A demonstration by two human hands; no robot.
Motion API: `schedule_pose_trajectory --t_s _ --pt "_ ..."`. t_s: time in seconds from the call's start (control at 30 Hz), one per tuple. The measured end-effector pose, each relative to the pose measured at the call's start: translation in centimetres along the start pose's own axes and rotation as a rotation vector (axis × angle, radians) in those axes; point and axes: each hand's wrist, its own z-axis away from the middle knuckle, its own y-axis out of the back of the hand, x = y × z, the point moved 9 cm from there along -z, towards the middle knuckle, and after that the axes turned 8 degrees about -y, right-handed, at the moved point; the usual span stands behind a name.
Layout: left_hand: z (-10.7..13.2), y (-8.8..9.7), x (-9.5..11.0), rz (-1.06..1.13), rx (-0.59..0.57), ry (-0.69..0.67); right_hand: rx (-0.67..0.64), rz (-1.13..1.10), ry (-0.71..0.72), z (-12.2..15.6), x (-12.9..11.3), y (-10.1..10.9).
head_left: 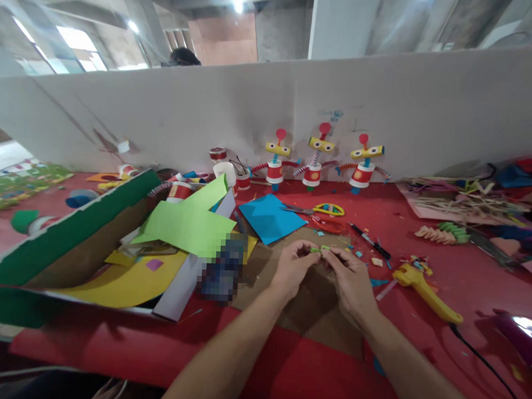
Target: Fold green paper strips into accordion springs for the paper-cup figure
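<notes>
The left hand [296,267] is nearly closed, its thumb and forefinger pinching one end of a small green strip [316,249], the other fingers curled in behind. The right hand [349,279] meets it from the other side, thumb and fingertips drawn together on the strip's other end, the rest of the fingers bent beneath the palm. The two sets of fingertips almost touch, so most of the strip is hidden between them. Both hands, with the strip, are above the cardboard [260,279]; whether either rests on it I cannot tell. Over the cardboard's far edge lies a blue sheet [269,220], with the scissors [329,210] just beyond the cardboard, their blades reaching onto that sheet. To the right of the cardboard are a pen [371,242], paper scraps [377,262] and, nearer the person, a yellow glue gun [428,293]. At the cardboard's left edge is a dark, blurred thing [225,271]; further left of the cardboard, the box [178,292] holds green paper [189,223] and yellow paper [136,285]. Well beyond the cardboard, three cup figures [311,176] stand upright in a row.
</notes>
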Motion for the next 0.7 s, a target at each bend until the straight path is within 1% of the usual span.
schedule_pose_trajectory --t_s 0.07,0.17,0.27,0.37,0.47,0.53,0.7 --pt "-0.1 0.1 -0.2 0.032 0.018 0.02 -0.028 -0.061 -0.035 -0.2 0.5 -0.3" --pt "-0.3 0.2 -0.1 0.045 0.045 0.021 -0.084 -0.132 -0.046 -0.4 0.8 -0.8" --pt "-0.4 0.3 -0.1 0.028 0.045 0.022 -0.088 -0.158 -0.052 -0.6 0.8 -0.9" --pt "-0.4 -0.2 -0.2 0.063 -0.025 0.036 -0.066 -0.158 -0.041 -0.9 0.4 -0.5" --pt "-0.5 -0.6 -0.5 0.142 -0.09 0.08 -0.066 -0.176 -0.034 -1.1 0.2 -0.1" --pt "-0.5 -0.4 -0.8 0.17 -0.075 0.102 -0.089 -0.194 -0.046 -1.1 0.3 -0.2" --pt "-0.6 0.3 -1.6 0.192 0.006 0.157 -0.143 -0.209 -0.075 -0.9 0.5 -0.8"
